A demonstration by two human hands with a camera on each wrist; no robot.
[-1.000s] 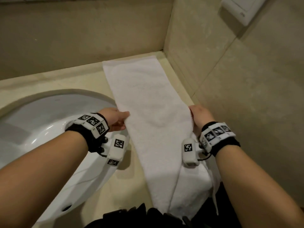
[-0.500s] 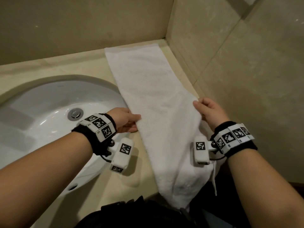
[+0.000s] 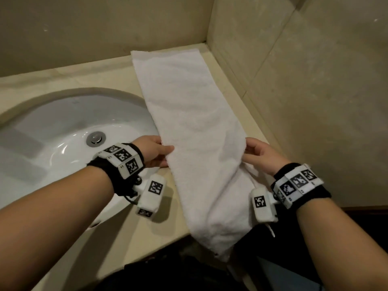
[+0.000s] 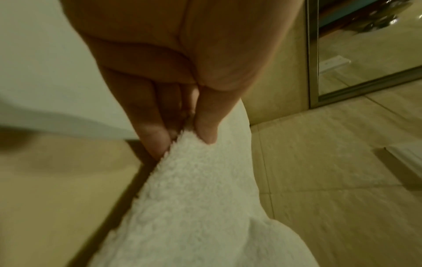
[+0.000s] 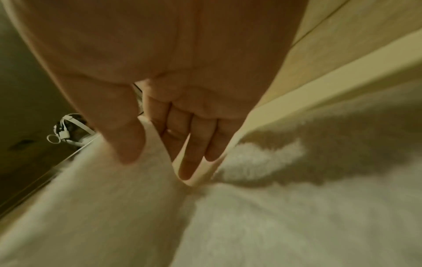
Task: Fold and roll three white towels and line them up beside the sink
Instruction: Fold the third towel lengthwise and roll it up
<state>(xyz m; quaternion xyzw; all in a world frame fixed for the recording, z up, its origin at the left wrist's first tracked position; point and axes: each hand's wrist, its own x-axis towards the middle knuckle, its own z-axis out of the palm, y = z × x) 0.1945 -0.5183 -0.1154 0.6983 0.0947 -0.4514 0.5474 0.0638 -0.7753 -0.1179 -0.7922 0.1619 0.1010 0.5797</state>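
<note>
One white towel (image 3: 189, 114), folded into a long strip, lies on the beige counter (image 3: 69, 74) right of the sink (image 3: 52, 131). Its far end reaches the back wall and its near end hangs over the counter's front edge. My left hand (image 3: 165, 154) pinches the strip's left edge between thumb and fingers, which the left wrist view shows close up on the towel (image 4: 200, 189). My right hand (image 3: 246, 149) pinches the right edge opposite, thumb on top of the towel (image 5: 114, 198) and fingers under it. Only this towel is in view.
The white oval sink has a metal drain plug (image 3: 96, 138) in its bowl. Tiled walls (image 3: 304, 91) close the corner behind and to the right of the towel. A dark gap (image 3: 273, 238) lies below the counter's front edge.
Both hands have slid nearer along the towel's long edges and keep pinching them. The view has tilted down, so more of the sink and the hanging end shows.
</note>
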